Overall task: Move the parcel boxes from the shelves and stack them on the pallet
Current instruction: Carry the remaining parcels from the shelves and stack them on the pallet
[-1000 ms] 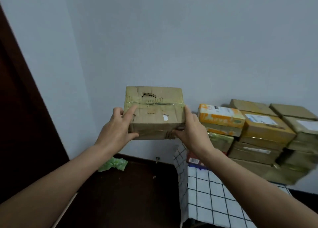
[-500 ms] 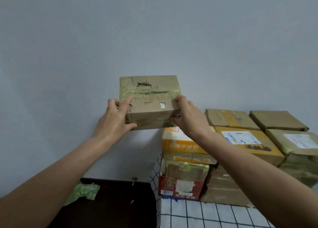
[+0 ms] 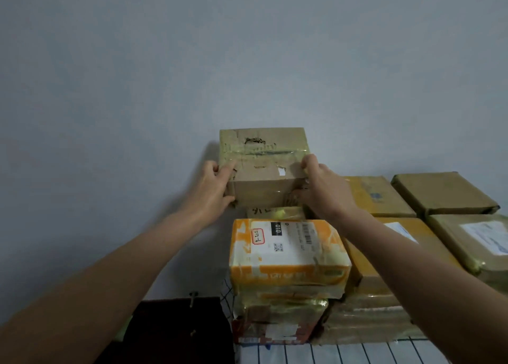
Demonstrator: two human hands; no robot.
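closest up is the checked cloth (image 3: pixel 357 354) with the parcel stack on it, orange parcel (image 3: pixel 286 251) in front. behind that, left hand (image 3: pixel 213 190) and right hand (image 3: pixel 323 192) grip a taped brown box (image 3: pixel 264 177) by its sides, fingers curled over the edges, at the stack's back left by the wall (image 3: pixel 247 61).

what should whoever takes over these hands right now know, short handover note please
Left hand: grips the left end of the torn brown box.
Right hand: grips its right end.
The box is at the back left corner of the stacked boxes, just above a taped box with handwriting; whether it rests on it I cannot tell. The orange-and-white parcel sits in front.
Done: several boxes piled on the checked cloth.
Left: set this box down, let go, fetch more; shelves out of view.
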